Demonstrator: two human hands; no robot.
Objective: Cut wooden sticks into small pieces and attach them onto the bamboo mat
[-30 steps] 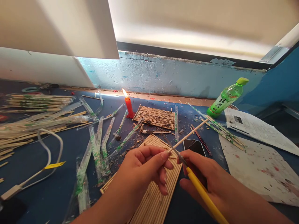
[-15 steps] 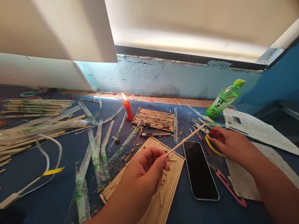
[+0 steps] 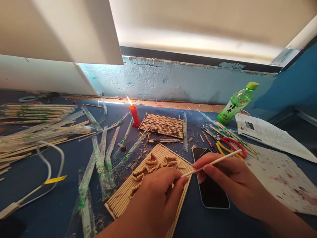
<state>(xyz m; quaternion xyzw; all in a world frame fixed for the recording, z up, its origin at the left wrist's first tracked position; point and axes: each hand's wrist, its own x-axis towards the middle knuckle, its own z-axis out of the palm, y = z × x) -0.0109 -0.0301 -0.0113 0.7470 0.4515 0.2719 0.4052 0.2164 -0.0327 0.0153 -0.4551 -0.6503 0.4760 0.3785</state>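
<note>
Head view. Stick (image 3: pixel 221 159): one, pale, raised; left end pinched between thumb and finger of my left hand (image 3: pixel 160 195), fingers of my right hand (image 3: pixel 230 181) closed around it farther along, right end free. Stick panel (image 3: pixel 123 198): flat on the blue table (image 3: pixel 59 201), its right edge just beside the phone (image 3: pixel 215 196). Open room: tabletop between the white cable (image 3: pixel 63 158) and the wrappers (image 3: pixel 85 188). Hidden: panel's middle, under my left hand; phone, partly, under my right. Cut off: panel's near end. Containers: clear packaging (image 3: pixel 42 112), far left, sticks inside; green bottle (image 3: pixel 231 107), capped, fill level unclear.
</note>
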